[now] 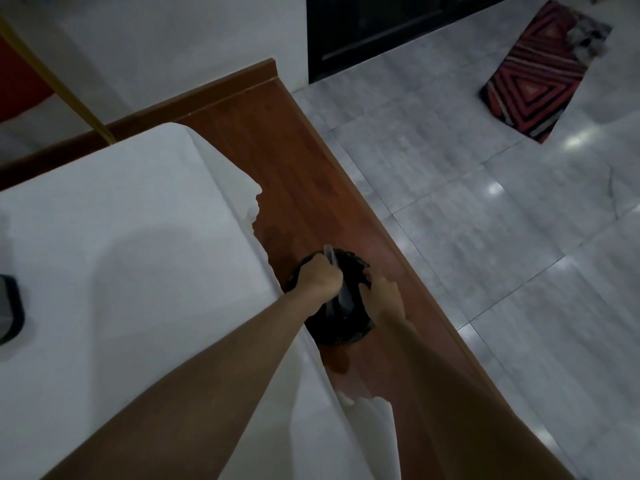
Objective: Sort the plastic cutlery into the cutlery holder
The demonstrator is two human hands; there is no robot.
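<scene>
From the head view, your left hand (pixel 320 277) is closed in a fist around a clear plastic cutlery piece (pixel 331 268), its grip wrapped tight about the middle so that one end pokes up above the knuckles and the rest runs down over the black cutlery holder (pixel 332 299); which kind of piece it is cannot be told. Your right hand (pixel 382 294) rests on the holder's right rim, fingers curled against it, with nothing else in that grip. The holder stands on the bare reddish wood strip of the worktop (pixel 294 161), near its right edge and just beside the torn edge of the white sheet (pixel 138 209) that covers most of the surface. A dark object (pixel 8 308) lies at the sheet's far left. Beyond the right edge, on the tiled floor (pixel 485 220), lies a red striped mat (pixel 543 71), well apart.
</scene>
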